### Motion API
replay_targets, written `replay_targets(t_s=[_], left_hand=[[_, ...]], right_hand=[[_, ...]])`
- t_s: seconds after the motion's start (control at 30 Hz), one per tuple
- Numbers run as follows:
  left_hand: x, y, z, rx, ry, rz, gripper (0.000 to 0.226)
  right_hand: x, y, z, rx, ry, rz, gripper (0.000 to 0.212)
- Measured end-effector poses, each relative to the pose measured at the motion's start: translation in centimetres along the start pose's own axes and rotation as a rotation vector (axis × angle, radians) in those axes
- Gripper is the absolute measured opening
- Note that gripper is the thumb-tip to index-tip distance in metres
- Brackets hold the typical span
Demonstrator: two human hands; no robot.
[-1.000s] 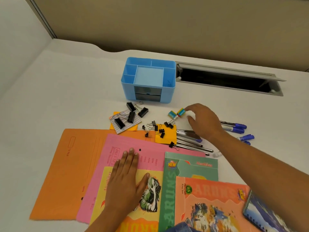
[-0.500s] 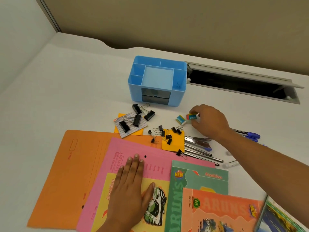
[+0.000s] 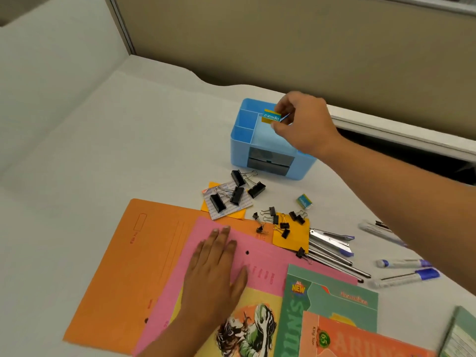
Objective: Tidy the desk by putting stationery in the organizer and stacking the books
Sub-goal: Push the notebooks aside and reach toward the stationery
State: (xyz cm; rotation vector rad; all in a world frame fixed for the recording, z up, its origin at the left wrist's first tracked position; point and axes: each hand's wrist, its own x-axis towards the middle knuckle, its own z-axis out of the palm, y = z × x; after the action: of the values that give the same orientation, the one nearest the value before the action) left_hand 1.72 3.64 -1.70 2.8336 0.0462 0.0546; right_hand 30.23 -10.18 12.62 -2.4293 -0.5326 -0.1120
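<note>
My right hand pinches a small blue and yellow eraser just above the top of the blue organizer. A second eraser lies on the desk in front of the organizer. My left hand rests flat on the pink folder, partly over a yellow book. Black binder clips lie scattered on sticky notes. Pens and markers lie to the right. A green book and an orange book overlap at the bottom.
An orange folder lies under the pink one at the left. A cable slot opens in the desk behind the organizer. A beige partition wall bounds the desk at the back. Another book's edge shows at the lower right.
My right hand picked one eraser off the desk and carried it up over the organizer. The other eraser stayed on the desk. My left hand stayed on the folder.
</note>
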Motion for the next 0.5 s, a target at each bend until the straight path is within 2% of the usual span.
replay_targets(t_s=[0.17, 0.33, 0.5], left_hand=[[1.4, -0.6, 0.3, -0.002, -0.02, -0.057, 0.054], [1.5, -0.5, 0.2, -0.008, -0.008, -0.054, 0.054], [1.5, -0.5, 0.3, -0.024, 0.005, -0.049, 0.054]], right_hand=[[3.2, -1.1, 2.5, -0.109, -0.049, -0.023, 0.018], [4.2, -1.3, 3.9, -0.163, -0.095, -0.028, 0.02], [4.0, -0.8, 4.3, -0.12, -0.063, 0.028, 0.034]])
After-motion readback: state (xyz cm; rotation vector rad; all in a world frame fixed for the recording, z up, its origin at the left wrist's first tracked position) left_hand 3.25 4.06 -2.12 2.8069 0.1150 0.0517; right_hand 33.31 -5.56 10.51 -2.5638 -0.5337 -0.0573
